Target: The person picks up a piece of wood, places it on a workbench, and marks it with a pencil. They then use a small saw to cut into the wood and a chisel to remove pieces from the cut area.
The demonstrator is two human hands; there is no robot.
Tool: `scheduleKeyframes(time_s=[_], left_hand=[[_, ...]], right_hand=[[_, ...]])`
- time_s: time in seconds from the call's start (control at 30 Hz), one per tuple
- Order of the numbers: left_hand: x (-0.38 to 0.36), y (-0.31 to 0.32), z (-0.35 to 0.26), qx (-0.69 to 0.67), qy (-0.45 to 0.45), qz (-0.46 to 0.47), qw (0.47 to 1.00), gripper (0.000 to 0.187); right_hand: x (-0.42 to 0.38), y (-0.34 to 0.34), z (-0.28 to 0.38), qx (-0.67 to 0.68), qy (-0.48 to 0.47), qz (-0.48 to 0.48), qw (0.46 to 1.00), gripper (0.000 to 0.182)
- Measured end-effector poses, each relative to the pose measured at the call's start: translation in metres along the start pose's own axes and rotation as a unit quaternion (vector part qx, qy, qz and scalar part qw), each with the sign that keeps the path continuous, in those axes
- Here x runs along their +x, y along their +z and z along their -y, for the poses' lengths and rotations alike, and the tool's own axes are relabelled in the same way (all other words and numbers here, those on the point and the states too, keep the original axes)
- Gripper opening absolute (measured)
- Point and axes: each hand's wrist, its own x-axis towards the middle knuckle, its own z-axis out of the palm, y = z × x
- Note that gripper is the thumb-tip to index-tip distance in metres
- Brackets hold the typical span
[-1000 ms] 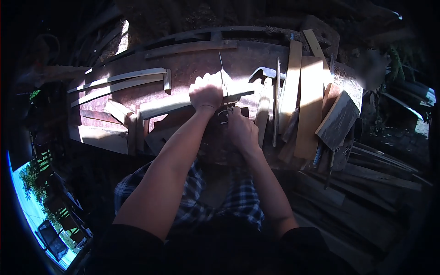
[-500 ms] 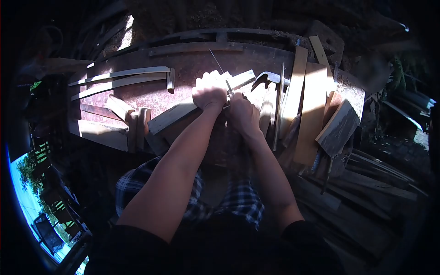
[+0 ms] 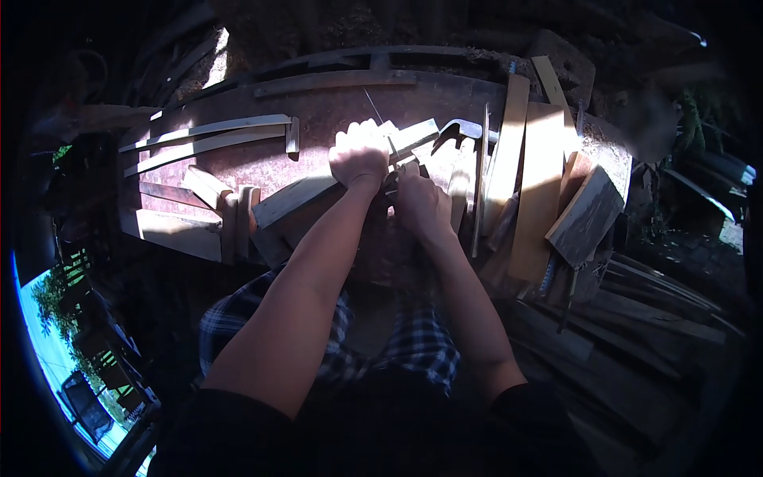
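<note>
A wooden board [image 3: 294, 199] lies aslant on the workbench, its far end showing past my hands. My left hand [image 3: 359, 163] is closed over the middle of this board, fingers curled around its far edge. Just to the right, my right hand [image 3: 421, 203] is wrapped around the handle of a handsaw. The saw's thin blade [image 3: 373, 105] points away from me, seen nearly edge-on, and crosses the board beside my left hand. Deep shadow hides most of the handle and the cut itself.
Right of my hands lie a curved metal head like a claw hammer's [image 3: 469, 129] and several planks [image 3: 536, 215]. Two thin strips [image 3: 214, 141] and several short offcuts [image 3: 211, 187] are on the left of the workbench [image 3: 334, 99]. More boards [image 3: 636, 318] are stacked low at right.
Both hands have shifted very slightly to the left in view, along with the board. The saw has moved slightly along the cut. My grips are the same.
</note>
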Motion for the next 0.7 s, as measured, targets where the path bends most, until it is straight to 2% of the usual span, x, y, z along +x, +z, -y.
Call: scheduleKeyframes(time_s=[0.03,0.1,0.17,0.23,0.3,0.37,0.43,0.53,0.6,0.7], left_hand=[[0.001,-0.003,0.0,0.018,0.001,0.057,0.998,0.014],[0.003,-0.008,-0.002,0.021,0.0,0.06,0.998,0.014],[0.001,-0.003,0.002,0.025,-0.007,0.068,0.997,0.015],[0.0,0.003,0.003,0.005,0.009,-0.009,1.0,0.014],[0.0,0.003,0.002,0.005,0.011,-0.005,1.0,0.014],[-0.001,-0.001,-0.002,0.009,0.012,0.0,1.0,0.014],[0.0,-0.004,0.0,0.012,0.013,0.024,1.0,0.014],[0.001,-0.005,-0.001,0.014,0.01,0.039,0.999,0.014],[0.001,-0.003,0.001,0.02,0.001,0.038,0.999,0.014],[-0.001,-0.002,0.0,0.008,0.003,-0.013,1.0,0.013]], right_hand=[[-0.013,-0.006,-0.002,-0.002,0.008,0.02,1.0,0.017],[-0.042,-0.015,-0.003,-0.003,0.01,0.043,0.999,0.017],[-0.07,-0.021,-0.007,-0.029,0.081,0.094,0.992,0.017],[-0.068,-0.022,-0.005,-0.023,0.08,0.104,0.991,0.02],[-0.045,-0.019,-0.003,-0.016,0.083,0.1,0.991,0.024],[-0.009,-0.001,-0.004,0.012,0.011,0.01,1.0,0.025],[-0.007,0.001,-0.002,0.021,0.015,0.005,1.0,0.024],[-0.042,-0.009,-0.006,0.008,0.024,0.032,0.999,0.022],[-0.076,-0.013,-0.015,-0.017,0.069,0.078,0.994,0.023],[-0.083,-0.02,-0.013,-0.011,0.083,0.086,0.993,0.014]])
